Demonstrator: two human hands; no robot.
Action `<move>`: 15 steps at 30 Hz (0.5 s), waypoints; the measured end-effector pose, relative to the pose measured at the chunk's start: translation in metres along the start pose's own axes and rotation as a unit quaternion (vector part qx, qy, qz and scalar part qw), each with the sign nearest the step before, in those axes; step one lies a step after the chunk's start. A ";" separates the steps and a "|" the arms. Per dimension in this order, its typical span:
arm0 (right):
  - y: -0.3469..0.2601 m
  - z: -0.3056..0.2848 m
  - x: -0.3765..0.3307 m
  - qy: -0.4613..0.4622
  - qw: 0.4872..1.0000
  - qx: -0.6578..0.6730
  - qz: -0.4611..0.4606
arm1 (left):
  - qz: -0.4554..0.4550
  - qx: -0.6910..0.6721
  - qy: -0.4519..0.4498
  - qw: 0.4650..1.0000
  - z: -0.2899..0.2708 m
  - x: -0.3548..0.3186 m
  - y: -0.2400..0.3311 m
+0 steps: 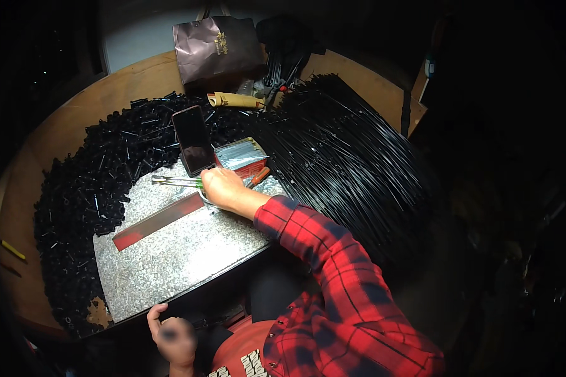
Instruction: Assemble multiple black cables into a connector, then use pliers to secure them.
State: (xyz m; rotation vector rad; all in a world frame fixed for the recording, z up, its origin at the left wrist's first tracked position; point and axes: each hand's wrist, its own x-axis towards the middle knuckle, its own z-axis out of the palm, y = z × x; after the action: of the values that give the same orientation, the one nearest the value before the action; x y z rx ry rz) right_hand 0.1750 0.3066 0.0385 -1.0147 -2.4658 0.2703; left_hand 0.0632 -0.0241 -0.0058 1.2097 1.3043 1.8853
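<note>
The right hand (223, 188) is over the far part of the slab (188, 270), which takes up the worktop's (19, 182) near side. Its fingers bend down over the green-marked end of a metal tool (175, 181); I cannot tell whether the grip is clenched on it or only covers it. The tool's two slim shanks point toward the worktop's left edge. An orange handle (259, 177) slants out on the other side of the hand, just beside it.

The left hand (175, 339) is off the worktop, just below the slab's near edge, with one finger raised. Part of it is blurred, so I cannot tell its grip.

A red and grey bar (158, 222) lies aslant on the slab, one end near the right hand and the other toward the slab's left edge. Just beyond the hand, a phone (194, 139) leans upright, its screen dark. To its right is a red tray (251, 169) with pale sticks (240, 152) in it.

Small black parts (107, 163) are heaped along the worktop's left and far sides. Long black rods (349, 154) fill its right side. Between the two heaps, near the far edge, lies a yellow roll (236, 100); behind it a dark paper bag (217, 50) stands at that edge.
</note>
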 end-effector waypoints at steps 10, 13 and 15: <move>-0.139 -0.001 -0.107 -0.097 0.841 0.470 -0.247 | -0.029 -0.021 0.028 0.999 -0.008 0.015 -0.005; -0.151 0.002 -0.123 -0.106 0.815 0.482 -0.303 | -0.001 0.079 0.043 0.996 -0.005 0.012 -0.002; -0.153 0.004 -0.126 -0.094 0.810 0.485 -0.316 | -0.011 0.088 0.025 0.996 -0.008 0.010 0.004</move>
State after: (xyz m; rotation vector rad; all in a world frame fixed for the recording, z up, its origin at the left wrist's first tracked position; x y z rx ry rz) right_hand 0.1571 0.1092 0.0457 0.2756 -2.1524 1.2579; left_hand 0.0523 -0.0210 0.0004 1.2367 1.5309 1.8272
